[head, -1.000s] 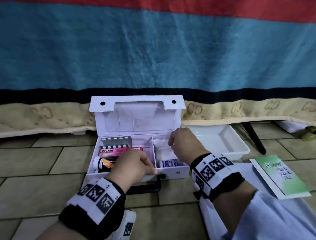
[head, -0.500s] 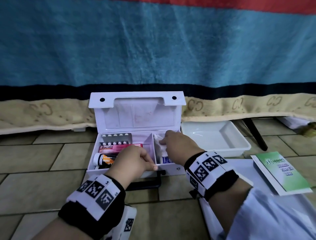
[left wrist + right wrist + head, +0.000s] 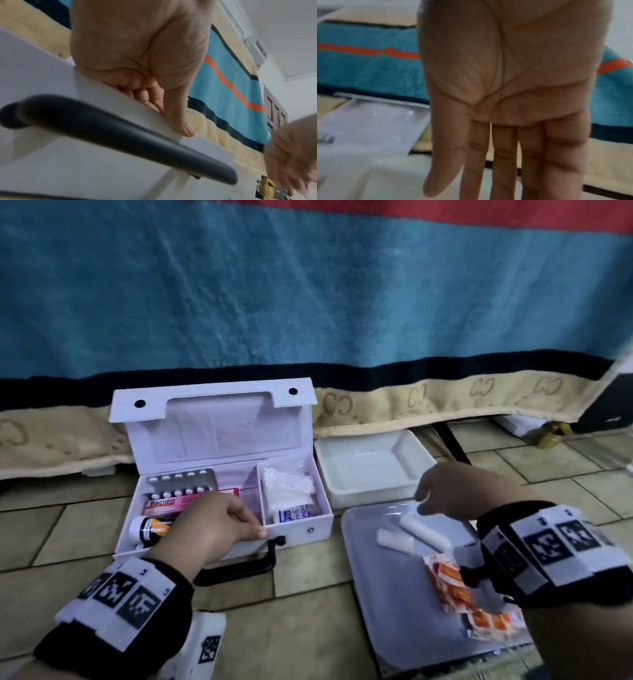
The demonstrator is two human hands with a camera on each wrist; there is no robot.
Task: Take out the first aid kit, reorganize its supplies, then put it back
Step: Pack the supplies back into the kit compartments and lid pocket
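The white first aid kit (image 3: 301, 529) stands open on the floor with its lid up. Its left compartment holds a blister pack (image 3: 181, 479), a pink box (image 3: 164, 505) and an orange-labelled bottle (image 3: 150, 530). A white gauze bag (image 3: 287, 487) and a bandage pack (image 3: 294, 513) lie in the right one. My left hand (image 3: 253, 525) grips the kit's front wall, fingers inside and thumb along the edge, above the black handle (image 3: 120, 128). My right hand (image 3: 431, 498) hovers open and empty over a flat white tray (image 3: 394, 594) holding two white rolls (image 3: 424, 532) and orange sachets (image 3: 452, 583).
A deeper white tray (image 3: 373, 470) sits behind the flat one, to the right of the kit. A striped blanket (image 3: 308, 302) hangs down behind everything. A black leg (image 3: 452, 443) and a brass padlock (image 3: 551, 433) are at the back right. Tiled floor (image 3: 308, 645) lies in front.
My right hand has left the kit's right compartment and swung right, over the flat tray. My left hand stays on the kit's front wall.
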